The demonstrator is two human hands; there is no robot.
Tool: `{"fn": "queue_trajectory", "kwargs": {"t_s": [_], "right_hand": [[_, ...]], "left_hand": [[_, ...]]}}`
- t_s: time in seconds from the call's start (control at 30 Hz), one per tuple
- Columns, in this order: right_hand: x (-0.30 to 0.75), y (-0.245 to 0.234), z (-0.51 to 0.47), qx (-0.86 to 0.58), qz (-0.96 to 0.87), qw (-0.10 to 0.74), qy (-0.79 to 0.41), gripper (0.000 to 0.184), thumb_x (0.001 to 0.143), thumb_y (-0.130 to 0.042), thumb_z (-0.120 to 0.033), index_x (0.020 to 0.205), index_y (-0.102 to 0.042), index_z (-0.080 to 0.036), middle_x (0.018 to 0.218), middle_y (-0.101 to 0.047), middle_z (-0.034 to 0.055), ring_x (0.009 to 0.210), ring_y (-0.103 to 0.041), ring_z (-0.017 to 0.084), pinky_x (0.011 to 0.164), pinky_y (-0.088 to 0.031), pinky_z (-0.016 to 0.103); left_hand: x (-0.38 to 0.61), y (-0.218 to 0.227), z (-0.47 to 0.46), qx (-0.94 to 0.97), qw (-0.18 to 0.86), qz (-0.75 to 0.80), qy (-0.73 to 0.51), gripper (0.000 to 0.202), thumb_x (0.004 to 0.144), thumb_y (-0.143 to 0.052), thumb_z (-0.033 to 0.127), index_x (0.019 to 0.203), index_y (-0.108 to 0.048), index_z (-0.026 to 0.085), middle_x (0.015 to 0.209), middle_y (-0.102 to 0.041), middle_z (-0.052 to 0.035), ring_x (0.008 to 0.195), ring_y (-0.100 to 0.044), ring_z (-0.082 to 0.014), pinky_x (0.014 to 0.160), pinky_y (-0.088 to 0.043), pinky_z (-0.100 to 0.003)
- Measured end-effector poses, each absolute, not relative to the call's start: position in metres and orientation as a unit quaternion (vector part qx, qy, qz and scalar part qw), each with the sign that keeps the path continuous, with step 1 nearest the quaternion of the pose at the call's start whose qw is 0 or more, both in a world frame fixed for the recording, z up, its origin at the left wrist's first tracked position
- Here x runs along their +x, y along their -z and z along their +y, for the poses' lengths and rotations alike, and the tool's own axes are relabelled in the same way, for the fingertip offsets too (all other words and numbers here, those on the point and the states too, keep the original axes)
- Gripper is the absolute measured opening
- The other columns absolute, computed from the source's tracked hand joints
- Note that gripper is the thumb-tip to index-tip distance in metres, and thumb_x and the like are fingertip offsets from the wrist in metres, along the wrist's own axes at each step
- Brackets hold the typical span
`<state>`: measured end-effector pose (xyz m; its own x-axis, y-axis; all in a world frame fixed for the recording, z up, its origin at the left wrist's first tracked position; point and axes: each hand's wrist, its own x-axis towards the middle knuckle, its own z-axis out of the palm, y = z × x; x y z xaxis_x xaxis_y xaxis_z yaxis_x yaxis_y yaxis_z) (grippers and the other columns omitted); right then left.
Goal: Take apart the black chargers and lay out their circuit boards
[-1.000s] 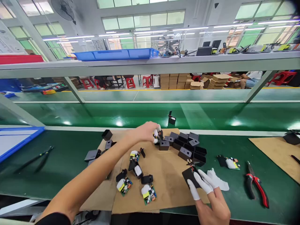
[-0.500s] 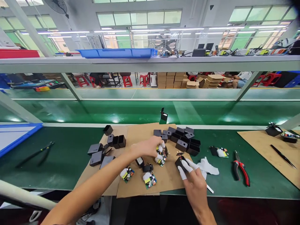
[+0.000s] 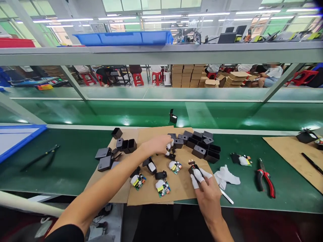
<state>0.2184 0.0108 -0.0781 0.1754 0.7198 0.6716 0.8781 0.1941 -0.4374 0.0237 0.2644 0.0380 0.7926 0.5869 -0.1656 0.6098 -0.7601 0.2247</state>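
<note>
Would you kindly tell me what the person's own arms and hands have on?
The left hand and right hand wear white fingertip covers. A plain black sleeve shows near the left elbow; no sleeve shows on the right forearm.

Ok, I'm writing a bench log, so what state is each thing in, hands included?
Left hand: fingers bent, grip unclear
Right hand: closed on held case
Held case: open, innards showing
Front circuit board: uncased, flat
Red-handled pliers: handles spread
White cloth: crumpled
Rear black boxes: some open
Far black case: flap raised
Dark left tool: legs apart
</note>
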Motion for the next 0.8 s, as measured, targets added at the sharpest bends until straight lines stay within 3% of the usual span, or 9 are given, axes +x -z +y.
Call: {"fn": "queue_trajectory", "kwargs": {"t_s": [0.13, 0.27, 0.47, 0.53, 0.63, 0.7, 0.8], "right_hand": [[0.219, 0.082, 0.01, -0.63, -0.638, 0.435, 0.085, 0.034, 0.11, -0.054, -0.022, 0.14, -0.068, -0.029, 0.125, -0.07, 0.0129, 0.113, -0.076, 0.027, 0.084, -0.066, 0.038], [0.221, 0.081, 0.01, -0.631, -0.643, 0.427, 0.078, 0.031, 0.11, -0.053, -0.027, 0.135, -0.072, -0.029, 0.12, -0.072, 0.0119, 0.108, -0.077, 0.027, 0.082, -0.067, 0.038], [0.228, 0.055, 0.002, -0.599, -0.623, 0.491, 0.108, 0.036, 0.107, -0.061, -0.022, 0.141, -0.068, -0.029, 0.138, -0.069, 0.0129, 0.121, -0.073, 0.03, 0.107, -0.06, 0.051], [0.229, 0.055, 0.001, -0.601, -0.619, 0.491, 0.119, 0.03, 0.107, -0.061, -0.023, 0.134, -0.073, -0.03, 0.133, -0.072, 0.0117, 0.117, -0.075, 0.03, 0.105, -0.06, 0.05], [0.227, 0.066, 0.003, -0.626, -0.64, 0.437, 0.091, 0.026, 0.11, -0.054, -0.028, 0.121, -0.077, -0.028, 0.103, -0.074, 0.0086, 0.091, -0.077, 0.025, 0.079, -0.065, 0.038], [0.227, 0.073, 0.005, -0.639, -0.644, 0.414, 0.073, 0.027, 0.111, -0.053, -0.03, 0.12, -0.078, -0.027, 0.091, -0.071, 0.0059, 0.079, -0.075, 0.023, 0.068, -0.062, 0.034], [0.227, 0.067, 0.005, -0.629, -0.644, 0.43, 0.062, 0.028, 0.109, -0.056, -0.027, 0.13, -0.075, -0.028, 0.111, -0.076, 0.0087, 0.099, -0.078, 0.025, 0.083, -0.066, 0.037]], "left_hand": [[0.007, -0.047, 0.297, 0.913, 0.141, 0.381, 0.048, 0.04, 0.071, -0.09, 0.025, 0.108, -0.075, 0.025, 0.111, -0.079, -0.0056, 0.107, -0.074, -0.0301, 0.09, -0.057, -0.037], [-0.007, -0.054, 0.324, 0.88, 0.117, 0.457, 0.053, 0.037, 0.089, -0.083, 0.037, 0.118, -0.072, 0.019, 0.124, -0.075, -0.0097, 0.112, -0.071, -0.0275, 0.099, -0.059, -0.047], [-0.023, -0.052, 0.325, 0.86, 0.135, 0.491, 0.023, 0.035, 0.099, -0.073, 0.043, 0.123, -0.071, 0.018, 0.124, -0.074, -0.0092, 0.109, -0.072, -0.0246, 0.098, -0.061, -0.047], [-0.03, -0.055, 0.321, 0.858, 0.13, 0.497, -0.017, 0.039, 0.095, -0.078, 0.041, 0.125, -0.07, 0.018, 0.126, -0.073, -0.011, 0.113, -0.071, -0.0267, 0.102, -0.059, -0.047], [-0.038, -0.073, 0.305, 0.85, 0.114, 0.503, -0.102, 0.045, 0.088, -0.082, 0.037, 0.127, -0.068, 0.02, 0.132, -0.069, -0.0125, 0.124, -0.067, -0.03, 0.107, -0.055, -0.043], [-0.04, -0.092, 0.282, 0.845, 0.107, 0.497, -0.167, 0.045, 0.092, -0.076, 0.039, 0.132, -0.063, 0.023, 0.136, -0.066, -0.0106, 0.127, -0.064, -0.0288, 0.105, -0.055, -0.04], [-0.041, -0.12, 0.222, 0.831, 0.114, 0.445, -0.313, 0.04, 0.095, -0.074, 0.043, 0.13, -0.063, 0.025, 0.129, -0.067, -0.0057, 0.117, -0.065, -0.0242, 0.099, -0.056, -0.038]]}}
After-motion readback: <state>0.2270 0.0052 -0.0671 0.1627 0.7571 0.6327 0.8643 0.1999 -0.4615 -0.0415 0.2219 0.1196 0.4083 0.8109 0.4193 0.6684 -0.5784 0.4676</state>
